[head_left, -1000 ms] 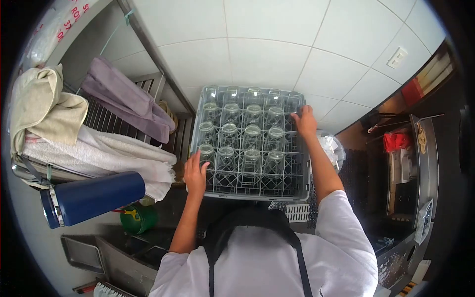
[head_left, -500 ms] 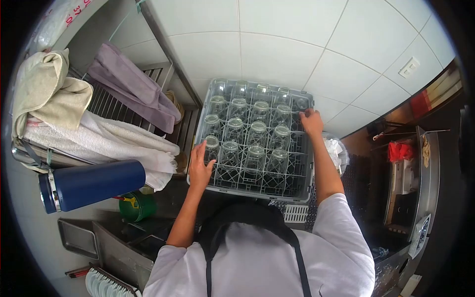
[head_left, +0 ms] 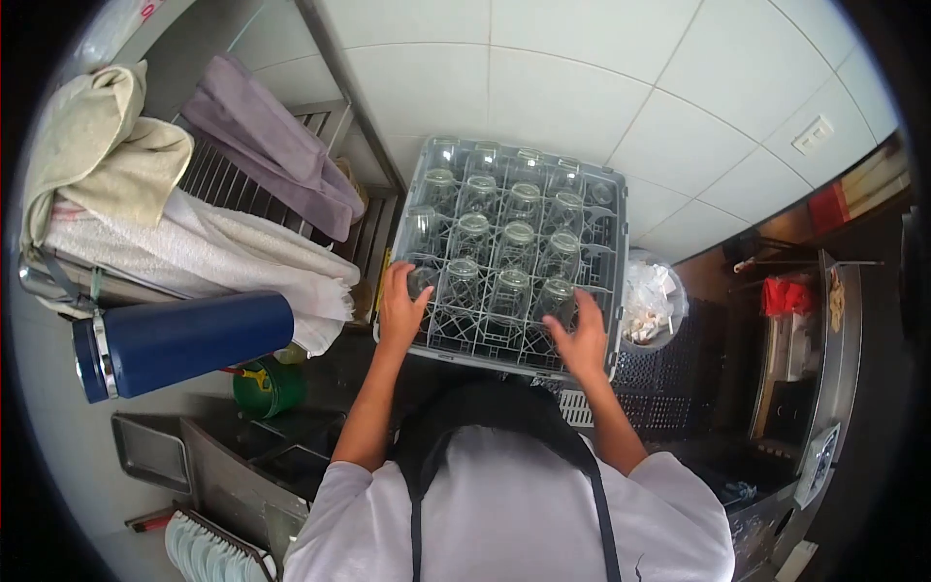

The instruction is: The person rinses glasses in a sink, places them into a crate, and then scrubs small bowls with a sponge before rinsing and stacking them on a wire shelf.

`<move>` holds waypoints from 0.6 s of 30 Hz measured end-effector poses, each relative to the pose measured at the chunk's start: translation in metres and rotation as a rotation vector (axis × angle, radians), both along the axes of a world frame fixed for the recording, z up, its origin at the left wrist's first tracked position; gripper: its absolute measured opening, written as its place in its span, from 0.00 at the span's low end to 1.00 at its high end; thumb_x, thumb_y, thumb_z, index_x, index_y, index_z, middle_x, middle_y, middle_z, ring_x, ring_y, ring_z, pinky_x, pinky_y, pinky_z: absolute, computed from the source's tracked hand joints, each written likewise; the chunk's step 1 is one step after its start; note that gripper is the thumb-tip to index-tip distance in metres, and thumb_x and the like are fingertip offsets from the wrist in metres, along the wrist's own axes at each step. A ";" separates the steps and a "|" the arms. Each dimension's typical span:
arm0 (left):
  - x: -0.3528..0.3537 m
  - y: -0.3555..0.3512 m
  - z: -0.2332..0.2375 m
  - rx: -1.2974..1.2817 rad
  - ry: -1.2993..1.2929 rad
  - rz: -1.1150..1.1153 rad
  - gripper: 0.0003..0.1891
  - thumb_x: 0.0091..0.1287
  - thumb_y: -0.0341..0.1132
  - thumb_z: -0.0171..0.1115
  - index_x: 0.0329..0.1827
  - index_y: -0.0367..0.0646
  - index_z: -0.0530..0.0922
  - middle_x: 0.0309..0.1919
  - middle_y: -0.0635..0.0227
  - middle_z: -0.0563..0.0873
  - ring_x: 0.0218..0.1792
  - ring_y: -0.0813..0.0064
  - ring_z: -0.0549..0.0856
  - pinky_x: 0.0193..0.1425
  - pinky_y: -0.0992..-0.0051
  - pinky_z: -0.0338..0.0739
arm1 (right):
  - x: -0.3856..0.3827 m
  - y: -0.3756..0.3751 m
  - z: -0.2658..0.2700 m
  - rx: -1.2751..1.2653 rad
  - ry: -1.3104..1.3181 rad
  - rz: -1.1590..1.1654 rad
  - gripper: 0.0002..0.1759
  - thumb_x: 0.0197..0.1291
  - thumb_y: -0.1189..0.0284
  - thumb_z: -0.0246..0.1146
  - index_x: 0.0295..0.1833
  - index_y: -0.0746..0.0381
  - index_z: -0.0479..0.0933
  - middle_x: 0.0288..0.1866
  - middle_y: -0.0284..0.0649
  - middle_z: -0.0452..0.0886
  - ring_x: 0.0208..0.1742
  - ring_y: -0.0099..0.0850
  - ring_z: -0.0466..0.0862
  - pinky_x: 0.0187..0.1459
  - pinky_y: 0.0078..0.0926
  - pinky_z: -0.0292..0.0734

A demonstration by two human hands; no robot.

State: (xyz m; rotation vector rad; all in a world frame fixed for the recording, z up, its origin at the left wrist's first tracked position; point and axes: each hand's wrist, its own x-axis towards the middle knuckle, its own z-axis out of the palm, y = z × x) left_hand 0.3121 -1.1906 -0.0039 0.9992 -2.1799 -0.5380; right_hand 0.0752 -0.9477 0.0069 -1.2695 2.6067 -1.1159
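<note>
A grey dish rack (head_left: 446,357) with a grid of compartments holds rows of upside-down clear glasses (head_left: 519,233). At its front left corner is my left hand (head_left: 400,308), thumb and fingers apart, right beside the front left glass (head_left: 421,281). My right hand (head_left: 582,339) is over the front right part of the rack. Its thumb and fingers are spread next to the front right glass (head_left: 557,289).
A blue bottle (head_left: 199,339) and hanging towels (head_left: 242,257) are at the left by a metal shelf. A bin with white waste (head_left: 652,301) stands right of the rack. White plates (head_left: 208,548) sit at lower left, near a green bucket (head_left: 270,390).
My right hand has moved from the rack's far right edge toward me, to the front right glass. My left hand stays by the front left glass. The view has shifted slightly.
</note>
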 end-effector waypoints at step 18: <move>-0.033 0.023 -0.017 0.105 -0.060 -0.221 0.30 0.56 0.34 0.77 0.63 0.42 0.76 0.52 0.58 0.80 0.41 0.60 0.86 0.45 0.63 0.82 | 0.036 -0.027 -0.001 -0.030 0.102 -0.325 0.42 0.36 0.57 0.82 0.61 0.60 0.80 0.48 0.43 0.87 0.48 0.42 0.80 0.49 0.38 0.80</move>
